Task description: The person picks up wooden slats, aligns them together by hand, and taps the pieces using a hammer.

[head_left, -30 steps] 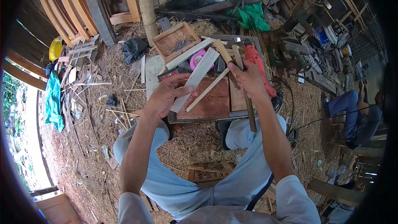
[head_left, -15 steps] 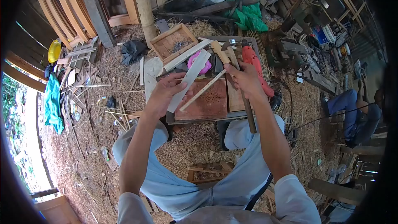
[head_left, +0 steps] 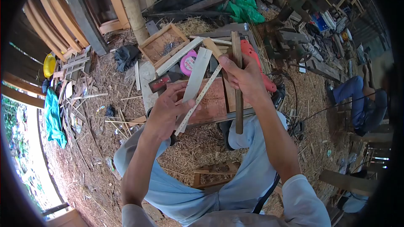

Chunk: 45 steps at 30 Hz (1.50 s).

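Observation:
My left hand (head_left: pixel 166 111) pinches a flat pale strip (head_left: pixel 197 73) between thumb and fingers, its far end angled up over the bench. My right hand (head_left: pixel 246 75) is closed around a dark wooden stick (head_left: pixel 238 113), held nearly upright. The same hand grips an L-shaped tool like a try square, with a tan wooden stock (head_left: pixel 212 47) and a narrow dotted blade (head_left: pixel 206 87). That blade slants down across the lower part of the pale strip, close to my left thumb. A pink tape measure (head_left: pixel 187 63) lies behind the strip.
A reddish board (head_left: pixel 210 107) lies on the low bench between my knees. Beyond it sit a wooden tray of nails (head_left: pixel 168 44) and a red power drill (head_left: pixel 265 77). Wood shavings cover the floor (head_left: pixel 101 138). Another person (head_left: pixel 364 101) sits at the right.
The dotted blade has swung down and left to cross the pale strip. The dark stick now stands more upright in my right hand. The view has shifted slightly.

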Available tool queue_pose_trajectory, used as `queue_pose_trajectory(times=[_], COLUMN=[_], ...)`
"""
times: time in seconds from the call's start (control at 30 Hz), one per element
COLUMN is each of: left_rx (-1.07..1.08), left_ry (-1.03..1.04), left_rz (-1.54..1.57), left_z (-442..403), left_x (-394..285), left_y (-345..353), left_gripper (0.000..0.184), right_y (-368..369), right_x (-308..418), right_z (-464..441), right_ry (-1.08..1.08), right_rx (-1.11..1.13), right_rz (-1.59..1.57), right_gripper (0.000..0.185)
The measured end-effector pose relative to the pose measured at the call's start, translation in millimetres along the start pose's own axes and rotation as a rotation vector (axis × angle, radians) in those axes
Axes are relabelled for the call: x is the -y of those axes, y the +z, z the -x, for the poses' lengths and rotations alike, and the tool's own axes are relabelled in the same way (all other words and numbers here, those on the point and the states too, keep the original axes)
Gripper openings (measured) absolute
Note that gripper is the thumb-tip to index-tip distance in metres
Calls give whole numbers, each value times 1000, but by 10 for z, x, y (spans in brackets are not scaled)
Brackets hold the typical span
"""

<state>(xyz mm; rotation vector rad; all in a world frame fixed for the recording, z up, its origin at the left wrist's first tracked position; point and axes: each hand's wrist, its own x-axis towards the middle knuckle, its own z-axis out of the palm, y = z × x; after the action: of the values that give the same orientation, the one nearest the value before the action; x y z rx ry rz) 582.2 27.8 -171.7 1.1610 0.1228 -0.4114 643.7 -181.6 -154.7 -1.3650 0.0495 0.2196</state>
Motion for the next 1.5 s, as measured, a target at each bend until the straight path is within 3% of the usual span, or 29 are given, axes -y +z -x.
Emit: queue_pose_trajectory(times=[0.3,1.0,1.5], left_rx=[-7,107,32], left_ry=[93,45,61], left_rz=[-19,151,72], left_z=[67,88,80], left_x=[-158,-201,-190], left_y=[104,83,62], left_gripper=[58,52,50], right_y=[-17,-43,-44], right_x=[56,91,107], right_z=[11,23,18], right_ry=[-51,-57,-54], right_rx=[17,14,40], right_rz=[-75,-104,-119], right_gripper=[31,30,29])
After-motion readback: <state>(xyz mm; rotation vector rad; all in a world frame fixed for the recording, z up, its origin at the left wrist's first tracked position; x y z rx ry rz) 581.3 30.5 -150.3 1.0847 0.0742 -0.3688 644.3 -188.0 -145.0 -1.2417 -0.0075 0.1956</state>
